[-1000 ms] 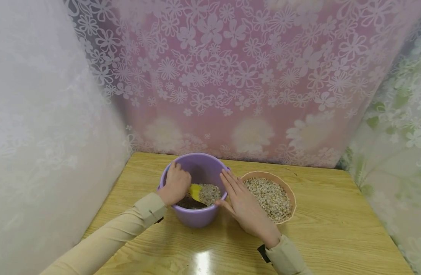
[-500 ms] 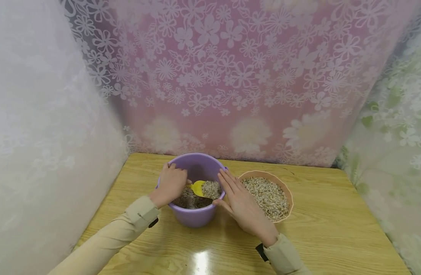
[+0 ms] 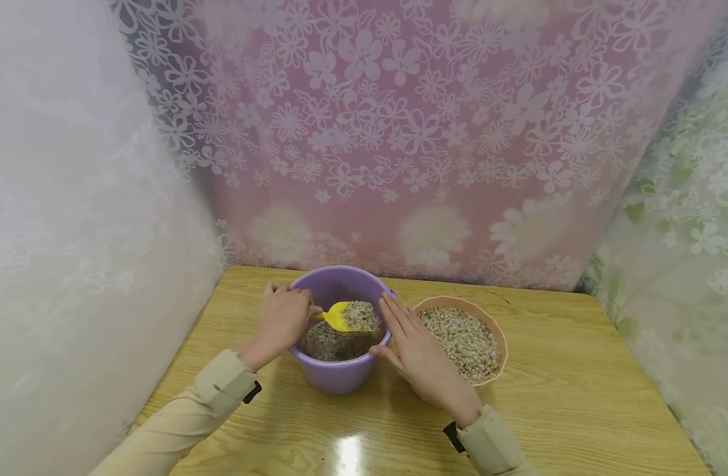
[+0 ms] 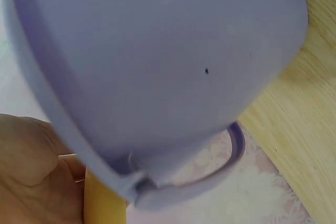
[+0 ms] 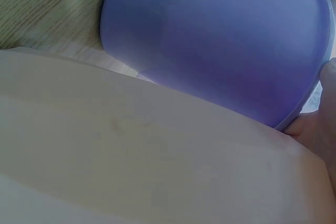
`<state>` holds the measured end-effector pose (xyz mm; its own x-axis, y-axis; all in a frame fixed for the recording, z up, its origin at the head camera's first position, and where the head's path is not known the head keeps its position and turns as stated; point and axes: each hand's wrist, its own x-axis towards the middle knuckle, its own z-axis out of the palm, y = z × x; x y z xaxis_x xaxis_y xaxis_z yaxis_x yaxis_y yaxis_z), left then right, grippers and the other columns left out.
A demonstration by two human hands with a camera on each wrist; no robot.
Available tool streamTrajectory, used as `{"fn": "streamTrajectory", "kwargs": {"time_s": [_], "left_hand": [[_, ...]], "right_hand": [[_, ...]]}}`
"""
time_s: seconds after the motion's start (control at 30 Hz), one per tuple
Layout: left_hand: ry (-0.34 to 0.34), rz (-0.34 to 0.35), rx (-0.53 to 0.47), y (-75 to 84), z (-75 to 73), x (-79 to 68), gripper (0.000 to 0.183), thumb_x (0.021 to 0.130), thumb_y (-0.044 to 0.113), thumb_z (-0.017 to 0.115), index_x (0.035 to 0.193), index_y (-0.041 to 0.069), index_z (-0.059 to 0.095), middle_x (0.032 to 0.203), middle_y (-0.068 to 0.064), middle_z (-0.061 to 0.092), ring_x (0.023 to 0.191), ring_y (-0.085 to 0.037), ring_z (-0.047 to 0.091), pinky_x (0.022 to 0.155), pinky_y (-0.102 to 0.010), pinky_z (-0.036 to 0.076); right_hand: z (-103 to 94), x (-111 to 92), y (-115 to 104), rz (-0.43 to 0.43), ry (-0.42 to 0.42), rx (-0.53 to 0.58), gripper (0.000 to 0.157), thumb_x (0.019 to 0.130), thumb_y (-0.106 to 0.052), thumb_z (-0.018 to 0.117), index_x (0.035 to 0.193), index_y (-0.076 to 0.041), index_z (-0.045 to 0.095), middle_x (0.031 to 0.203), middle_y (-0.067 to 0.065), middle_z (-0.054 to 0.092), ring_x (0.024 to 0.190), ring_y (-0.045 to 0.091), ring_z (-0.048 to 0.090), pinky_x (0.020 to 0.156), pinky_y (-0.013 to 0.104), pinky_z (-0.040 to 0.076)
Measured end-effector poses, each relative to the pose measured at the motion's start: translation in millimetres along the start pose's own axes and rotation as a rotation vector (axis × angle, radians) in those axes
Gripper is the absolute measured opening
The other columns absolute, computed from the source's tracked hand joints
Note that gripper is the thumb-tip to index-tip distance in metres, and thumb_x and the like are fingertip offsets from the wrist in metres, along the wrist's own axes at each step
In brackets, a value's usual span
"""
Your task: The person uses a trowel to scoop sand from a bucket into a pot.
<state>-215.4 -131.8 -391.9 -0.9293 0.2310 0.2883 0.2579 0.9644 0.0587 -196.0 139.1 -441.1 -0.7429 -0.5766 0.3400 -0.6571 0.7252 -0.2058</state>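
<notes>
Over the grain [image 3: 324, 340] in the purple bucket [image 3: 336, 378], a yellow scoop [image 3: 335, 317] bears a heap, its handle gripped by the curled left hand [image 3: 282, 320]. Against the bucket's right side, beside the peach bowl [image 3: 466, 304], the right hand [image 3: 426, 360] rests with fingers straight, grasping nothing. Good handling probably means a level blade, a slow wrist, space from the wall and light, steady pressure on the rim.

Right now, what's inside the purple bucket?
Loose grainy material lies in the purple bucket, and a loaded yellow scoop, held by the left hand, shows over it. The material hides the floor; the scoop hides some material.
</notes>
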Motion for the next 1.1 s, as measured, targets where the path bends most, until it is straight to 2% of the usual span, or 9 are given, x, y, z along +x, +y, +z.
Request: {"fn": "streamTrajectory", "kwargs": {"time_s": [0.13, 0.3, 0.47, 0.8, 0.97, 1.1], "left_hand": [[0.001, -0.041, -0.009, -7.8, -5.8, -3.8, 0.025, 0.093, 0.038, 0.070, 0.084, 0.015, 0.073, 0.077, 0.001, 0.071, 0.070, -0.020, 0.049, 0.075, -0.040, 0.030], [0.020, -0.066, -0.046, -18.3, -13.8, -9.7, 0.024, 0.092, 0.036, 0.072, 0.085, 0.014, 0.075, 0.076, 0.000, 0.072, 0.072, -0.022, 0.053, 0.077, -0.041, 0.031], [0.002, -0.092, -0.073, -23.9, -21.0, -14.1, 0.023, 0.093, 0.035, 0.072, 0.087, 0.013, 0.075, 0.076, 0.001, 0.072, 0.074, -0.022, 0.053, 0.078, -0.041, 0.031], [0.024, -0.065, -0.067, -22.6, -27.8, -17.4, 0.024, 0.092, 0.034, 0.073, 0.085, 0.012, 0.075, 0.074, 0.001, 0.071, 0.072, -0.022, 0.052, 0.076, -0.040, 0.031], [0.033, -0.064, -0.064, -22.4, -29.2, -18.7, 0.023, 0.092, 0.034, 0.073, 0.084, 0.012, 0.075, 0.074, 0.000, 0.071, 0.072, -0.022, 0.052, 0.075, -0.040, 0.030], [0.032, -0.063, -0.067, -22.0, -30.6, -19.8, 0.022, 0.091, 0.034, 0.074, 0.084, 0.012, 0.075, 0.073, 0.000, 0.071, 0.071, -0.022, 0.051, 0.075, -0.040, 0.030]], "right_hand": [[0.9, 0.8, -0.1, 0.000, 0.005, -0.010, 0.080, 0.106, -0.054, 0.041, 0.162, -0.005, 0.013, 0.170, 0.012, 0.011, 0.155, 0.031, 0.016, 0.120, 0.051, 0.023], [0.6, 0.9, -0.9, -0.005, -0.005, -0.021, 0.079, 0.106, -0.053, 0.040, 0.162, -0.004, 0.012, 0.169, 0.013, 0.011, 0.155, 0.031, 0.015, 0.120, 0.052, 0.023], [-0.9, 0.3, -0.8, 0.005, -0.020, -0.038, 0.079, 0.106, -0.055, 0.037, 0.162, -0.005, 0.011, 0.170, 0.013, 0.010, 0.156, 0.027, 0.010, 0.121, 0.051, 0.022], [-4.7, 0.3, -1.5, 0.010, -0.026, -0.016, 0.078, 0.107, -0.054, 0.037, 0.162, -0.005, 0.012, 0.170, 0.013, 0.010, 0.156, 0.027, 0.010, 0.122, 0.051, 0.019], [-5.4, 0.6, -2.5, 0.020, -0.038, -0.007, 0.078, 0.107, -0.055, 0.036, 0.163, -0.006, 0.011, 0.170, 0.010, 0.008, 0.156, 0.022, 0.005, 0.122, 0.050, 0.017], [-7.6, -0.3, -1.3, 0.009, -0.034, 0.004, 0.078, 0.107, -0.055, 0.036, 0.162, -0.005, 0.012, 0.170, 0.012, 0.011, 0.156, 0.026, 0.008, 0.122, 0.052, 0.017]]}}
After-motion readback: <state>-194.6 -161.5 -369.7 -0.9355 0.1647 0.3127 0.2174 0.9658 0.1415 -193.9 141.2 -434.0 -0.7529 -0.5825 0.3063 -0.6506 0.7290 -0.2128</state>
